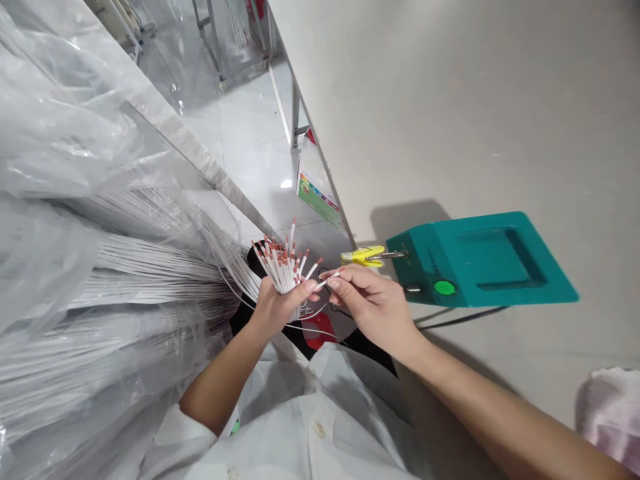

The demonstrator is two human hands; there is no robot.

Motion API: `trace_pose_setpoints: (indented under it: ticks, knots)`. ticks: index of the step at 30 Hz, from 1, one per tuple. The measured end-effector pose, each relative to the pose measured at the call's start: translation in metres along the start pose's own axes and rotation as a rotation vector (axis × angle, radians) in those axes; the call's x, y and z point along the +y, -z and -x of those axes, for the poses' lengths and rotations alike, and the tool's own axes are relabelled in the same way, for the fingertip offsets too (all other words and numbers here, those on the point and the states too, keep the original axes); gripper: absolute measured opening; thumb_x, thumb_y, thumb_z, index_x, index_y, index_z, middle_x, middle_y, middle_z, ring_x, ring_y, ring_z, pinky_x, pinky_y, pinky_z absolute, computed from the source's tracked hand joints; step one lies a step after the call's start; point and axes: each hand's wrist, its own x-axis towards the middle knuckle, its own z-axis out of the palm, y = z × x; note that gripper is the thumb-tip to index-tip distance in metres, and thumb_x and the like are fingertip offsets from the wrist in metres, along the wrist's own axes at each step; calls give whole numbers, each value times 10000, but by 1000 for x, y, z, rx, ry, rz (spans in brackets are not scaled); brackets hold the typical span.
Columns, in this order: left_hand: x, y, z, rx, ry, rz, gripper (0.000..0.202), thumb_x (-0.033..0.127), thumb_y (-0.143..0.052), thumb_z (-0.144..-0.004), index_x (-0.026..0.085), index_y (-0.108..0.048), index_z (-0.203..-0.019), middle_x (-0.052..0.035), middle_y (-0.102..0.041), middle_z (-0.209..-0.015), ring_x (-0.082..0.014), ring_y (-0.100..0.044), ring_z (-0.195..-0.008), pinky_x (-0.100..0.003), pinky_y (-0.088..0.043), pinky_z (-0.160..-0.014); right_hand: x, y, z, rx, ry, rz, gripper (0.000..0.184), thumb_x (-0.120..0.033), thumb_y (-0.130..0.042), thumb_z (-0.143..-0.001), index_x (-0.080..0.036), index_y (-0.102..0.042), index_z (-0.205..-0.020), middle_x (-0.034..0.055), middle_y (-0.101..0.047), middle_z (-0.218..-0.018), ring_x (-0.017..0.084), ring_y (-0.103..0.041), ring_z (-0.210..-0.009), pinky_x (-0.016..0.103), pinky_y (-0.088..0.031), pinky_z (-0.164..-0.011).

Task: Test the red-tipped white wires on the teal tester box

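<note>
A thick bundle of white wires point(286, 275) with reddish-brown tips is wrapped in my left hand point(278, 303), the tips pointing up and away from me. The wires trail off to the left. My right hand point(373, 300) pinches the end of a single white wire point(327, 281) between thumb and fingers, just right of the bundle. Close beyond my right hand a yellow clip point(363, 256) hangs on a metal prong of a teal device point(480, 263), which has a green round button point(445, 287).
The device sits on a grey table point(475, 120) at the right. Long white wires under clear plastic sheeting point(55, 133) fill the left side. A printed box point(319, 183) stands on the floor beyond, near metal table legs. A pale cloth point(610, 420) lies at the lower right.
</note>
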Motion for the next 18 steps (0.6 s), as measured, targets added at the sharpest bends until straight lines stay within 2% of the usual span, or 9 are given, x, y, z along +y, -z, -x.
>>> trace_pose_setpoints:
  ticks: [3, 5, 8, 12, 15, 18]
  knots:
    - [4, -4, 3, 166, -46, -15, 220, 362, -624, -730, 144, -646, -718, -17, -635, -660, -148, -594, -662, -270, -462, -675, 2, -3, 1, 5, -127, -74, 228, -391, -569, -796, -175, -641, -790, 32, -626, -747, 107, -575, -557, 234, -487, -523]
    - [6, -7, 4, 216, -59, -49, 212, 364, -622, -726, 153, -631, -712, -5, -627, -658, -144, -582, -649, -266, -458, -659, 1, -3, 1, 6, -146, -88, 244, -407, -577, -785, -170, -633, -799, 30, -630, -726, 117, -590, -563, 243, -500, -541]
    - [8, -11, 4, 246, -61, -91, 218, 365, -617, -725, 149, -635, -694, -21, -650, -680, -157, -601, -688, -277, -460, -707, 1, -1, 3, 43, -68, -27, 225, -389, -562, -798, -174, -615, -755, 29, -631, -712, 127, -598, -585, 252, -503, -568]
    - [10, -14, 2, 375, -17, -45, 258, 397, -613, -720, 144, -626, -671, -4, -611, -568, -130, -574, -544, -278, -468, -637, 2, 5, 6, 103, 26, 170, 195, -340, -529, -824, -185, -603, -731, 33, -644, -737, 130, -596, -605, 258, -492, -594]
    - [11, -16, 4, 321, -28, -97, 237, 370, -634, -706, 144, -620, -637, 11, -576, -536, -124, -557, -543, -264, -463, -614, 3, 2, 6, 57, 73, 289, 183, -312, -508, -832, -185, -612, -749, 34, -653, -733, 134, -594, -611, 259, -481, -604]
    - [9, -20, 6, 243, -34, -25, 190, 315, -668, -678, 149, -655, -769, -20, -663, -720, -151, -607, -679, -264, -479, -650, 4, -5, 6, -6, 103, 356, 196, -277, -483, -836, -184, -622, -733, 31, -644, -682, 139, -587, -613, 258, -469, -595]
